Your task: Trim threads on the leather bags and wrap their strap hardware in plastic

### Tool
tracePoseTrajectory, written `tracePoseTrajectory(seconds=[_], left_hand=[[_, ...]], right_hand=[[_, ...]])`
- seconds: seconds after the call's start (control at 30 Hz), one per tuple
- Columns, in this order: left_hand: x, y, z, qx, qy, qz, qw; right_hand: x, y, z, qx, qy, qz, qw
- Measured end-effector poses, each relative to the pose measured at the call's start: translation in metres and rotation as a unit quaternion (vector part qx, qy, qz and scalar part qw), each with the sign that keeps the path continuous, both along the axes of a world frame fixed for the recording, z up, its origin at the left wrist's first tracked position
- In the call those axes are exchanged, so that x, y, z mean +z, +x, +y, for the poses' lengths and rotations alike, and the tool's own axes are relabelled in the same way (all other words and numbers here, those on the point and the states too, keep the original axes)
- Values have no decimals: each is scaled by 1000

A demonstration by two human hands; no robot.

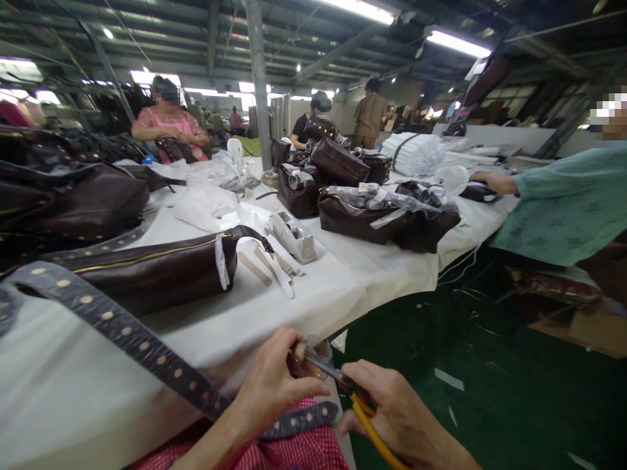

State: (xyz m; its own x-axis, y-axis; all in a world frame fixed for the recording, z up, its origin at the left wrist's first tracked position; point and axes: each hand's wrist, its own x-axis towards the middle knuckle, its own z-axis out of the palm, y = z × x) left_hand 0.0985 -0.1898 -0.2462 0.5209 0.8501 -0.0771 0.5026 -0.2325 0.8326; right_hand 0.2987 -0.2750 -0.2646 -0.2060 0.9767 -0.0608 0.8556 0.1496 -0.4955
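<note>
Right hand [392, 401] round yellow handles [371, 432], left [269, 375] round plastic [321, 351], beside table edge [362, 305], broad floor [519, 398].

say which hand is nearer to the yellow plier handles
Right. The right hand is closed around the yellow plier handles; the left hand is apart from them, to their left, beside the metal tip.
</note>
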Motion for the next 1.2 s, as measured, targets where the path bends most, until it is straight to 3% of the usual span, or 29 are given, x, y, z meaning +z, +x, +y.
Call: tracePoseTrajectory(seconds=[0.1,0.2,0.27,0.33,0.4,0.43,0.63,0.87,1.03,1.2], left_hand=[[-3,-4,0,14,-15,-10,1000],[-9,-12,9,-35,-121,-78,989],[-16,-18,17,-93,-255,-153,950],[-24,-22,23,-135,-387,-230,883],[-32,-24,26,-141,-452,-290,831],[-34,-24,25,-138,-458,-309,822],[-27,-21,16,-130,-374,-313,863],[-28,-21,6,-79,-234,-230,941],[-22,-19,-2,-55,-200,-216,954],[-10,-18,-1,-44,-192,-161,967]], right_hand=[[-1,2,0,7,7,-31,999],[-2,6,0,27,22,-40,999],[-3,7,-2,32,29,-38,998],[-4,6,-4,26,28,-34,999],[-3,4,-6,14,19,-24,999],[-2,3,-7,8,14,-18,1000],[3,-3,-6,-9,20,-10,1000],[-1,-4,-4,-5,64,-44,997],[-6,1,-4,18,114,-50,992],[0,5,-4,24,125,-83,988]])
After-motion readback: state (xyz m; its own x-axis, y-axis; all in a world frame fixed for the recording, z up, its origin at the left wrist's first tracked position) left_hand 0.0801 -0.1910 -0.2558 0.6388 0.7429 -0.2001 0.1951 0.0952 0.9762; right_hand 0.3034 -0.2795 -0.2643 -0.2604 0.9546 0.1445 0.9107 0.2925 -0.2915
